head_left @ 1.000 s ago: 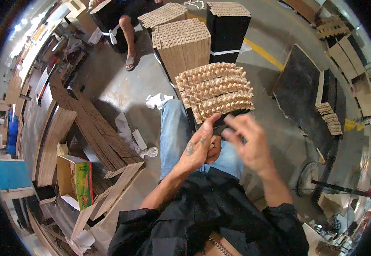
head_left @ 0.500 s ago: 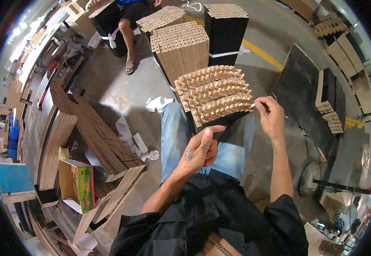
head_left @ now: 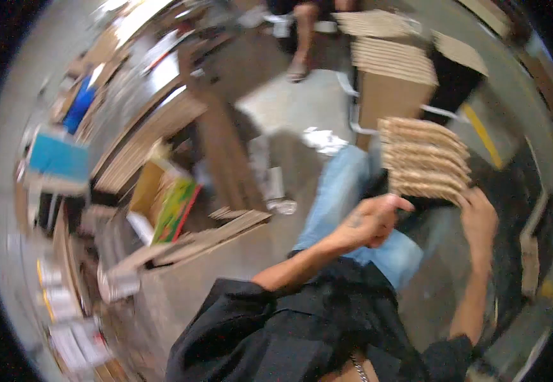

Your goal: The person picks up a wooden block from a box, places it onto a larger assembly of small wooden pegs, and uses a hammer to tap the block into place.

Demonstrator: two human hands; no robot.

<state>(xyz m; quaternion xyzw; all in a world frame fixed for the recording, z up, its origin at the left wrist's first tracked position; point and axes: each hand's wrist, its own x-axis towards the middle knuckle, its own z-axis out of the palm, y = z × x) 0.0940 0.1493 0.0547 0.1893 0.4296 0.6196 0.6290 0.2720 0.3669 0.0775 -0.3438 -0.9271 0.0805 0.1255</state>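
Observation:
A block of stacked wood strips point(head_left: 424, 159) stands by my knees, its top set with rows of small wooden dowels that blur together here. My right hand point(head_left: 480, 219) is at the block's near right corner, thumb and fingers pinched; the dowel seen in them half a second ago is lost in the blur now. My left hand point(head_left: 375, 223) is held just in front of the block's near left corner. Its fingers are curled in with one finger pointing right, and whatever lies inside the palm is hidden.
Taller strip stacks point(head_left: 394, 83) tied with white bands stand beyond the block. A person's leg point(head_left: 305, 35) shows at the top. To the left are an open green-and-yellow carton point(head_left: 175, 207), long wood boards point(head_left: 225, 143) and crumpled white wrapping point(head_left: 324, 140) on the floor.
The whole view has swung left and blurred, so the block and both hands sit further right in the picture. My right hand stays at the block's near right corner.

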